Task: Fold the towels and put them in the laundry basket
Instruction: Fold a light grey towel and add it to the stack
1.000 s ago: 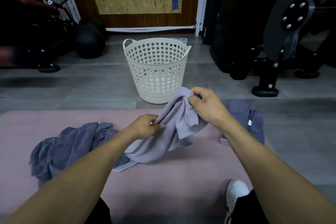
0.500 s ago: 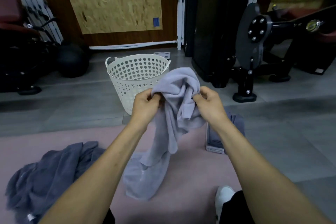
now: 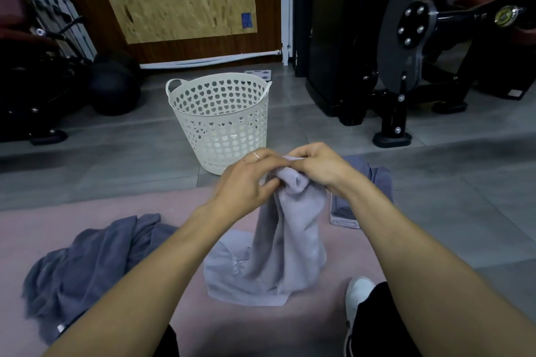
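Hands have dropped and closed together since 0.5 s ago; towel bunch now lower, its bottom pooled on the mat. Left hand (image 3: 246, 180) and right hand (image 3: 322, 166) both pinch the top of the lilac towel (image 3: 287, 243), which hangs straight below them onto the pink mat (image 3: 179, 324). Crumpled grey towel (image 3: 92, 264) lies left on mat. Folded towel (image 3: 362, 197) just right of the hands. Basket (image 3: 220, 122) stands beyond, on the floor.

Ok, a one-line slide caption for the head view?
Both hands, left and right, grip a bunched lilac towel above a pink mat, white laundry basket beyond.
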`<state>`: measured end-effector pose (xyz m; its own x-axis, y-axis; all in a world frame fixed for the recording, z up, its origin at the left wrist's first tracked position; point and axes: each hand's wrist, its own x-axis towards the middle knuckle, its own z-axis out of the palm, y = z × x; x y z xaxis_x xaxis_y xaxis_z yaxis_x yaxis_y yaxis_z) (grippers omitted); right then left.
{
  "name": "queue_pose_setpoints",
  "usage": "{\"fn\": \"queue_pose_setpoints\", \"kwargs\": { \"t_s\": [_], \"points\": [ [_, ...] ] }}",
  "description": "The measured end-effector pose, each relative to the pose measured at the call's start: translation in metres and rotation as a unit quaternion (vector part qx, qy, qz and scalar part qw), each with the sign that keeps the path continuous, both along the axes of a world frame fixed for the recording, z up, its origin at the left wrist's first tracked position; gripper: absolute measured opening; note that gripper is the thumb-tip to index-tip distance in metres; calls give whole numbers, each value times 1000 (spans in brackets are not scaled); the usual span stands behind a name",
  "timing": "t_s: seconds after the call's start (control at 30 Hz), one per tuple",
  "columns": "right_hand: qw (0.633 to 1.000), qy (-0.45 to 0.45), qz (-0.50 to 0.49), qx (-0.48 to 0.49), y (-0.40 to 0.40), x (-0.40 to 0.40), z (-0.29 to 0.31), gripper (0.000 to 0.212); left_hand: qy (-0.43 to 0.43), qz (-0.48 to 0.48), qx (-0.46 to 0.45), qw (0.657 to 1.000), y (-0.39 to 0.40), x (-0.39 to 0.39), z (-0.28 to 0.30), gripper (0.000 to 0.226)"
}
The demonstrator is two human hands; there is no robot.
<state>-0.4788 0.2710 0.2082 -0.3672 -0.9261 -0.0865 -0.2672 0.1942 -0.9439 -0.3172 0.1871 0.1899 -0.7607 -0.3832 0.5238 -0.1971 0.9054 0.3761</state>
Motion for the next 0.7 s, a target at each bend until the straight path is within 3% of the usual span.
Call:
{"fn": "queue_pose_setpoints", "kwargs": {
  "t_s": [0.13,0.27,0.33,0.5,0.6,0.7],
  "points": [
    [996,-85,-25,-10,-6,1,-4,16,14,101,46,994,-10,3,-1,28],
    [998,-24,-44,28,-8,4,-10,49,51,184,116,975,-15,5,6,16],
    [998,21,-40,51,-6,10,-12,46,84,221,152,960,-17,6,12,14],
    [990,95,-62,81,-8,33,-22,58,201,246,339,885,-33,15,19,15],
    [982,134,-15,135,-10,45,-33,63,246,230,429,838,-36,21,22,12],
    [958,212,45,189,-16,54,-49,44,276,234,480,799,-33,26,26,6]
  ]
}}
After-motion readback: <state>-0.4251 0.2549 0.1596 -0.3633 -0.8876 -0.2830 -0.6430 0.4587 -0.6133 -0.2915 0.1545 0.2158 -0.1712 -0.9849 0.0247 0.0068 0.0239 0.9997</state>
